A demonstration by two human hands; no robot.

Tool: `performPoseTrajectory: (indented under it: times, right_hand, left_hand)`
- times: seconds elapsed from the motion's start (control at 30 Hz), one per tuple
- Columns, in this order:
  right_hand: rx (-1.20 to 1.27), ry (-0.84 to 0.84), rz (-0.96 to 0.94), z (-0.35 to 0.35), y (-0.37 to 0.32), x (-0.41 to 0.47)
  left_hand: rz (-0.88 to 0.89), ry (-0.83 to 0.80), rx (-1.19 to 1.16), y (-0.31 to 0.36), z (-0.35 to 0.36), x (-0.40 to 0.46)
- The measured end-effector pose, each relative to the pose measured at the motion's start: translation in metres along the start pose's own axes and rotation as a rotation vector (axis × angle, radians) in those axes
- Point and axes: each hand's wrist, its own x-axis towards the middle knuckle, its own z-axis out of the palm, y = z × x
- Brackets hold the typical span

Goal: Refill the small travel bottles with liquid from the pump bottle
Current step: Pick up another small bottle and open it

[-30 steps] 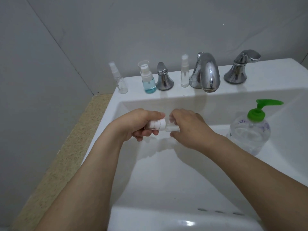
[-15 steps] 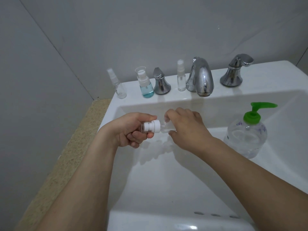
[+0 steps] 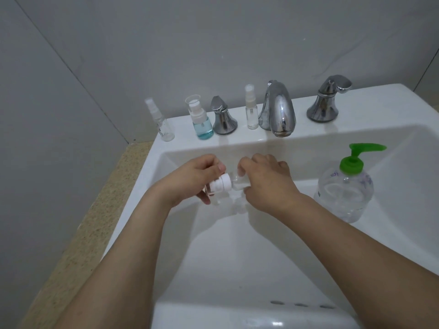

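Three small clear plastic travel bottles [image 3: 160, 122] stand beyond the hands, a fourth held between them; one green-topped pump bottle [image 3: 345, 186] right.

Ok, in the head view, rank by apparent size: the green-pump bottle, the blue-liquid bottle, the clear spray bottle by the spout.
1. green-pump bottle, though it sits nearer the camera.
2. blue-liquid bottle.
3. clear spray bottle, slimmer; nearly as tall.

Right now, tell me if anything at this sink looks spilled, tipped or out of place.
No spill or damage shows. One oddity: the pump bottle stands inside the sink basin, not on the ledge. Both hands, left hand and right hand, hold a small bottle sideways.
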Motion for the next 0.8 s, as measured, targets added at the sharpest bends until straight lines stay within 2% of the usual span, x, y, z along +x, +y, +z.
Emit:
performPoseTrajectory:
  times: [0.1, 0.27, 0.47, 0.6, 0.73, 0.8]
  right_hand:
    - [0.019, 0.003, 0.045, 0.002, 0.002, 0.0]
    - [0.051, 0.009, 0.108, 0.003, 0.005, 0.0]
    - [0.009, 0.037, 0.096, 0.005, 0.002, 0.001]
    - [0.052, 0.048, 0.253, 0.001, 0.009, 0.004]
    - [0.16, 0.067, 0.145, 0.005, 0.003, 0.002]
    - [0.203, 0.065, 0.119, 0.005, 0.002, 0.002]
  left_hand:
    - [0.088, -0.039, 0.054, 0.0, 0.002, 0.001]
    - [0.022, -0.137, 0.208, -0.002, -0.001, -0.001]
    - [0.008, -0.139, 0.069, -0.002, -0.014, -0.008]
    - [0.062, -0.02, -0.102, -0.007, -0.027, -0.011]
    - [0.033, 0.181, -0.245, -0.006, -0.021, -0.001]
    - [0.074, 0.319, -0.251, -0.008, -0.018, 0.004]
